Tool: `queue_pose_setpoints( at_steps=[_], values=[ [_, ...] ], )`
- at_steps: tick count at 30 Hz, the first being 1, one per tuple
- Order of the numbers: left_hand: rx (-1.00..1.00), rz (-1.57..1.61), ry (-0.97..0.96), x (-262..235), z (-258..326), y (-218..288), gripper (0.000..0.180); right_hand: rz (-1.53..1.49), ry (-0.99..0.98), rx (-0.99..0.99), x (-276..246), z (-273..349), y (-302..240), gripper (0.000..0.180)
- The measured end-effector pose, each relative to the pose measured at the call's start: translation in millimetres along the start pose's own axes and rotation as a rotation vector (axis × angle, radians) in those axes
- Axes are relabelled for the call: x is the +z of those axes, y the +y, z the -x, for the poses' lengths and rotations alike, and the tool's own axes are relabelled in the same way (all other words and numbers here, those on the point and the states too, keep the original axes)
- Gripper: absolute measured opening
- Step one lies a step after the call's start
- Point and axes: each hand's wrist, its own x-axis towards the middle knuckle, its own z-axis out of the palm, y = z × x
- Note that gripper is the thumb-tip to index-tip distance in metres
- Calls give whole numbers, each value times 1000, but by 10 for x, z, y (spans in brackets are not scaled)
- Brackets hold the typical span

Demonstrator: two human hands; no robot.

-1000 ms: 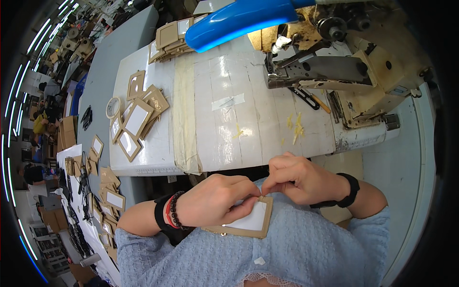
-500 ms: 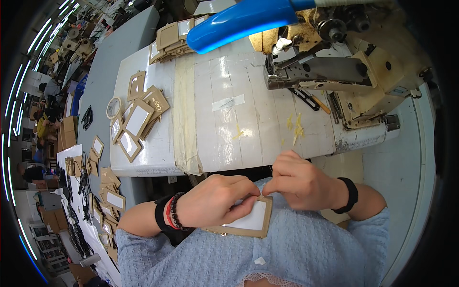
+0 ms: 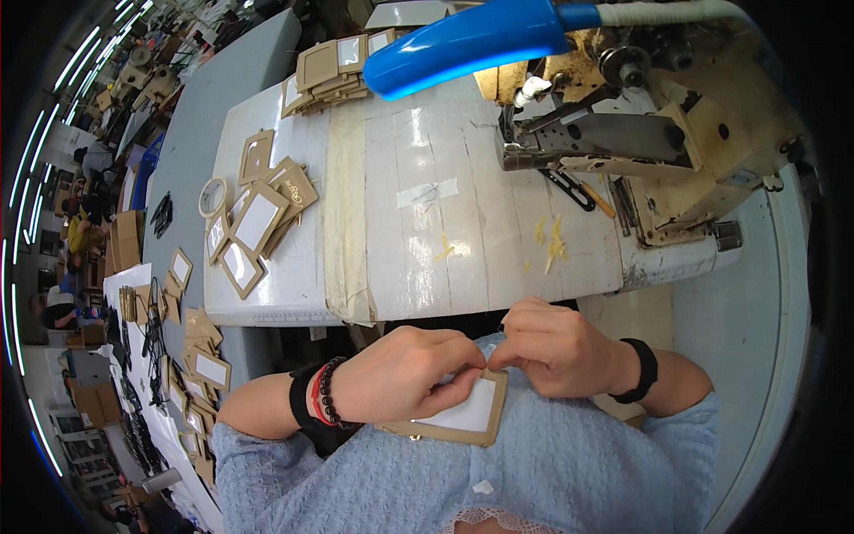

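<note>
A tan card holder (image 3: pixel 471 412) with a white window lies against the blue knitted top, just off the table's near edge. My left hand (image 3: pixel 405 369) is closed on its upper edge, thumb over the window. Close beside that thumb and forefinger, my right hand (image 3: pixel 551 347) makes a pinch at the holder's upper right corner. Whatever sits between the right fingertips is too small to make out. A small metal fitting shows on the holder's lower edge.
Ahead is a white worktable (image 3: pixel 427 285) with a sewing machine (image 3: pixel 623 142) at right and a blue lamp (image 3: pixel 471 44) above. More card holders (image 3: pixel 258 222) lie at left beside a tape roll (image 3: pixel 213 198). Another stack (image 3: pixel 318 67) stands behind. Yellow scraps (image 3: pixel 556 240) and snips (image 3: pixel 569 189) lie near the machine.
My right hand has come slightly down toward the holder, its fingertips still pinched by the corner. My left hand keeps its hold. The view has shifted a little.
</note>
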Motion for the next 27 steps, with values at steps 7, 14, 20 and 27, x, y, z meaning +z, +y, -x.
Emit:
queue_pose_setpoints(
  at_steps=[7, 14, 20, 27],
  values=[
    [-51, 32, -9, -5, 0, 31, 11, 28, 66, -51, 0, -13, 41, 22],
    [-39, 22, 5, -5, 2, 11, 11, 110, 27, -28, -59, -57, 46, 19],
    [-24, 12, 5, -8, 9, -2, 11, 36, 27, 30, 18, -2, 30, 18],
    [-27, 19, -11, 0, 3, 9, 11, 60, 29, -14, 43, 12, -4, 18]
  ],
)
